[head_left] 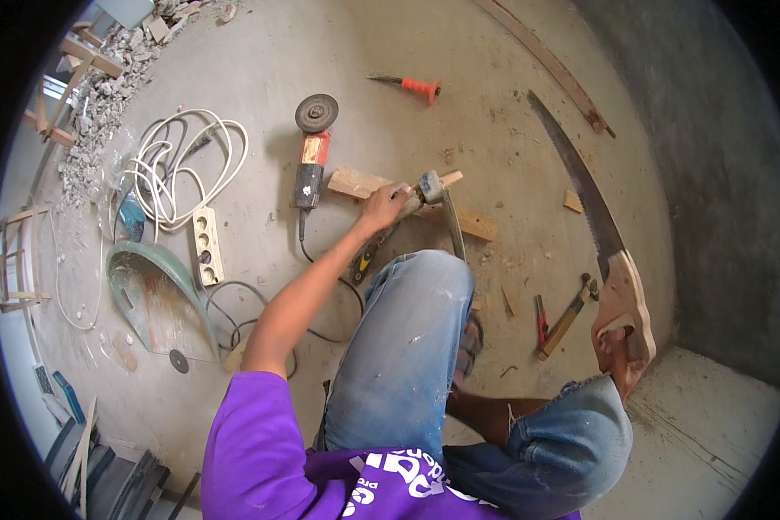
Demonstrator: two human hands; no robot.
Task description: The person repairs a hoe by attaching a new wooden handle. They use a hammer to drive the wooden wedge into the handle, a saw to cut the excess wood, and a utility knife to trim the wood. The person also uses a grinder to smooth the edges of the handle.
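Observation:
My left hand [386, 205] is closed around the wooden handle of an adze-like tool [431, 187], close to its metal head. Its curved blade [453, 224] points down toward my knee. Under it a short wooden beam [478, 224] lies on the floor, partly hidden by the hand and tool. Off to the right, my right hand [615, 354] grips the wooden handle of a handsaw [588, 192]. The long toothed blade points up and away from me, apart from the beam. Just below my left hand rests a yellow and black utility knife [365, 263].
An angle grinder [313, 156], an orange-guarded chisel [412, 86], a hammer [565, 321] and a red-handled tool [542, 321] lie on the floor. Left are a coiled white cable [169, 173], a power strip [206, 247], a green scoop-like container [165, 299] and rubble [104, 113]. A dark wall [711, 173] stands right.

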